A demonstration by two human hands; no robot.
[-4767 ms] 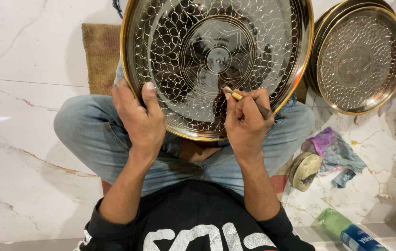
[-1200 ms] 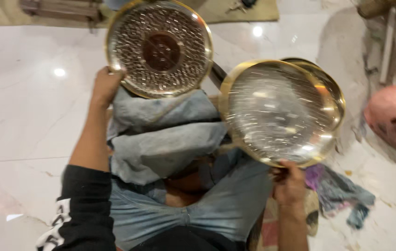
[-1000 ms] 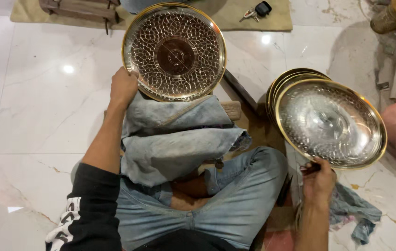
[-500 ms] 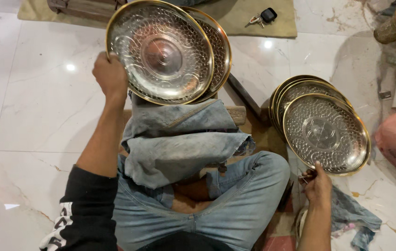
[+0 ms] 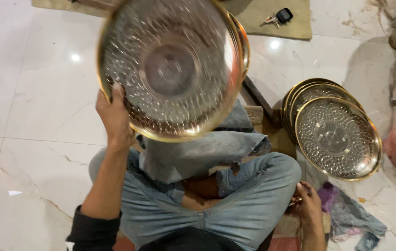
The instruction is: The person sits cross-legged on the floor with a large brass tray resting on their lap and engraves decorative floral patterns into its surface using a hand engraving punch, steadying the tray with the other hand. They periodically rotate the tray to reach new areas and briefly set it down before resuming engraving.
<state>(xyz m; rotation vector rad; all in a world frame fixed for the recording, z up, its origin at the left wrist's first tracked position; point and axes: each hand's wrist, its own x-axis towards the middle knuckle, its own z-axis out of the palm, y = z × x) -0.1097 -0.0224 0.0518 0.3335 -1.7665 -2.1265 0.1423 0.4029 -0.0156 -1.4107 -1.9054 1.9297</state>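
Marble flooring (image 5: pixel 35 116), white and veined, gleams under a seated person whose left hand (image 5: pixel 114 116) grips the rim of a raised embossed metal plate (image 5: pixel 170 69). Right hand (image 5: pixel 307 204) rests low beside a rag (image 5: pixel 351 218), its grip unclear. Stacked plates (image 5: pixel 335 135) lean nearby.

A large patterned metal plate (image 5: pixel 172 69) is gripped at its left rim by the left hand (image 5: pixel 114 116) above the lap. The right hand (image 5: pixel 307 204) is rested by the knee, near a stack of plates (image 5: pixel 333 135) leaned on the marble floor (image 5: pixel 35 121).
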